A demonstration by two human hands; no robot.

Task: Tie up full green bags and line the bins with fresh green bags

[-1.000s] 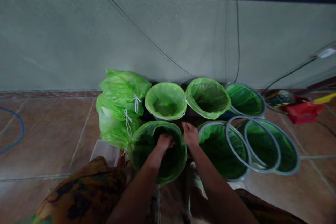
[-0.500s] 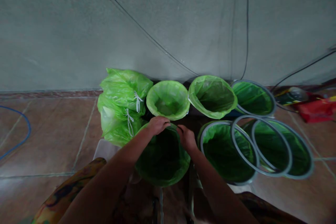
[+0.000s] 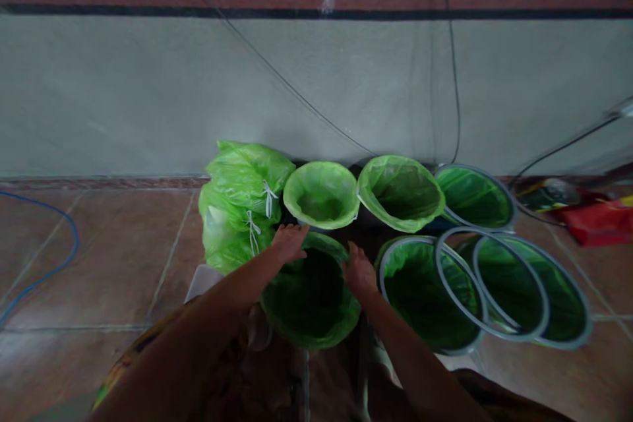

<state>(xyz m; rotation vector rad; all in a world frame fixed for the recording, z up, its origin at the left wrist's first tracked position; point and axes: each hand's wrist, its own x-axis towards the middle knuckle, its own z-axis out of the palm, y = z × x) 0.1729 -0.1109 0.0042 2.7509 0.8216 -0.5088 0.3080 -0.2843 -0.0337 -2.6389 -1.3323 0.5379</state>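
Observation:
A round bin lined with a thin green bag [image 3: 310, 333] stands right in front of me, its inside dark. My left hand [image 3: 289, 244] is at the bin's upper left rim, fingers stretched out and thumb apart on the inner side. At the upper right rim, my right hand [image 3: 360, 270] touches the green liner with its fingers extended outside the edge. Both hands look open. Just behind are two more bins with green liners folded over their rims, a left one [image 3: 321, 214] and a right one [image 3: 399, 219].
Tied green bags [image 3: 230, 227] with white drawstrings are heaped at left. To the right are green-lined bins with grey rims [image 3: 477, 165], and loose grey rings [image 3: 546, 303] lie over them. A red item [image 3: 596, 224], a blue hose [image 3: 74, 237] and hanging cables [image 3: 455, 86] surround them.
My hands have moved apart along the bin's rim, left hand to the left and right hand a little to the right and nearer. The view has tilted up slightly.

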